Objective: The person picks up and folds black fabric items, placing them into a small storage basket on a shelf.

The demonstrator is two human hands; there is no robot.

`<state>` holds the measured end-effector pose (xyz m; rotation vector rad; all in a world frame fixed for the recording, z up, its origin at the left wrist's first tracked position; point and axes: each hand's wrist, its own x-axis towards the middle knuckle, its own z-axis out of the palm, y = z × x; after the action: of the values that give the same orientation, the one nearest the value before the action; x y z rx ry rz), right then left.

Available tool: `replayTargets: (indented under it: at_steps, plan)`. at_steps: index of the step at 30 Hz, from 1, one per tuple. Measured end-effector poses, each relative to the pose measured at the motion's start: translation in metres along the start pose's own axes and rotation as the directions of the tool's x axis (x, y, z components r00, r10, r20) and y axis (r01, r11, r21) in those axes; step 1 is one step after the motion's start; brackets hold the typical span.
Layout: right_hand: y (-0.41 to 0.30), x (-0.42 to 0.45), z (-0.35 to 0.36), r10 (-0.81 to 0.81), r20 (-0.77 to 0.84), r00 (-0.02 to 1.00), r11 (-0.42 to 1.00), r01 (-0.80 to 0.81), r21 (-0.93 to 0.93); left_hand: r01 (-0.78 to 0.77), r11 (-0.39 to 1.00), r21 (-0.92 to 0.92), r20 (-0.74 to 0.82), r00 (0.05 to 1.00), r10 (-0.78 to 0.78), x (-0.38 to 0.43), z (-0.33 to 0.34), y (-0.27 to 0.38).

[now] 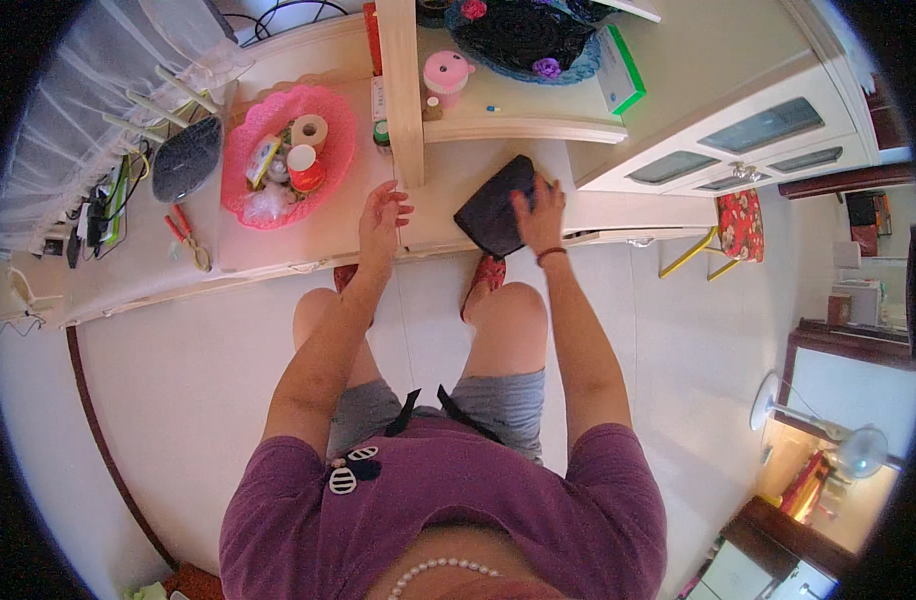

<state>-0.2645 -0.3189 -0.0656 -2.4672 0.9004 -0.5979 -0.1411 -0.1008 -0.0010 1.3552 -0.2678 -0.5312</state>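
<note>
A dark, flat folded cloth or pouch [495, 208] lies tilted on the pale cabinet top [443, 161], its near corner over the front edge. My right hand [540, 210] rests on its right side with fingers spread; whether the fingers grip it cannot be told. My left hand [384, 217] is raised near the front edge, left of the dark item, fingers loosely curled and apart, holding nothing. Farther left, a pink lace-edged basket [338, 135] holds paper or tape rolls [309, 130], a red-and-white cup-like item [306, 169] and small plastic packets.
Red-handled pliers [182, 225] and a black router [188, 159] with antennas lie at left. An upright post [403, 97] and a raised shelf [518, 129] stand behind the hands. The shelf bears a pink lidded jar [447, 75] and a green-and-white box [621, 71].
</note>
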Motion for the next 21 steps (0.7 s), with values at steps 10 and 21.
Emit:
replayTargets:
  at_steps: [10,21]
  plan:
    - [-0.009,0.047,0.042,0.431,0.01,0.902,0.816,-0.385,-0.431,0.244,0.953,-0.178,-0.16,0.949,-0.273,0.041,-0.026,-0.026]
    - [0.028,0.147,0.081,0.308,0.426,0.851,0.776,0.034,-0.629,0.366,0.587,-0.722,-0.043,0.823,-0.566,0.055,-0.048,-0.023]
